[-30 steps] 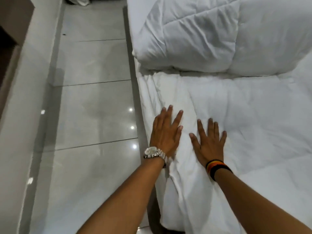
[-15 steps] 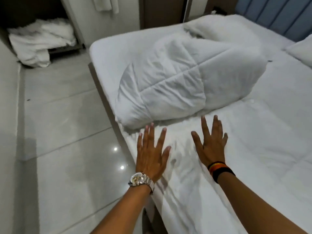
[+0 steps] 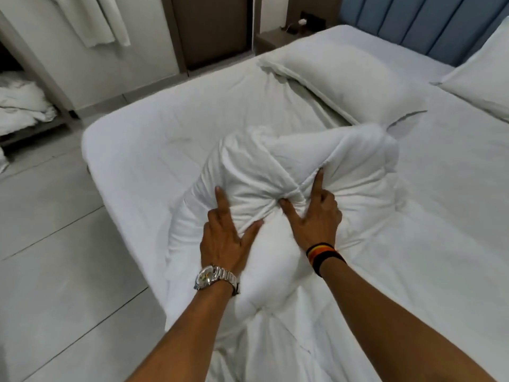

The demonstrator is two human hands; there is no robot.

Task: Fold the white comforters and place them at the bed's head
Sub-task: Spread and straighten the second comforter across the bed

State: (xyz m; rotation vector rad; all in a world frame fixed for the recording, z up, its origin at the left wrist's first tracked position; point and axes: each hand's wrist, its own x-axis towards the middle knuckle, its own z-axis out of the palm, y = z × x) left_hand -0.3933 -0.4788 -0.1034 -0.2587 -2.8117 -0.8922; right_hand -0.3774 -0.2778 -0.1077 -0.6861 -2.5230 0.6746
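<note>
White-sheeted bed (image 3: 154, 139) beside its left edge carries a bundled comforter (image 3: 297, 172). Left hand (image 3: 225, 238) and right hand (image 3: 316, 219) each clench a fold of its near side, forefingers extended.

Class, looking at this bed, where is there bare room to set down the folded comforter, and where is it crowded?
Free: flat sheet between the left white pillow and the bed's near-left corner, and the strip between both pillows below the blue padded headboard. Crowded: the middle, where both hands grip the bunched white comforter.
</note>
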